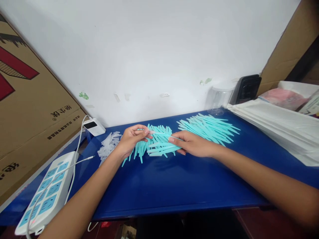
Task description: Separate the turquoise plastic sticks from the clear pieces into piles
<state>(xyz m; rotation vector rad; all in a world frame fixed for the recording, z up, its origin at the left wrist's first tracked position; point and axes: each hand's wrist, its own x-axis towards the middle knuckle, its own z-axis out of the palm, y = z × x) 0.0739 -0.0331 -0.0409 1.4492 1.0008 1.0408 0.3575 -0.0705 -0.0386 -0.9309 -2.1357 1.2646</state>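
My right hand [190,143] is closed around several slim turquoise sticks [161,149], which fan out to the left from its fingers. One stick [161,133] in that hand points toward my left hand [136,136]. The left thumb and fingertips pinch a small pale translucent piece [151,132] at that stick's left end. Whether it is fitted over the tip, I cannot tell. Under and behind both hands lies a pile of the same turquoise sticks [142,147]. Left of my left hand is a heap of small translucent sleeve-like pieces [109,145].
A second pile of turquoise sticks [206,128] lies on the blue table [169,189] at the right. Behind it stands a clear jar [219,99]. White packaging [281,122] covers the right side. A power strip [47,192], cables and a white device [94,126] are at the left.
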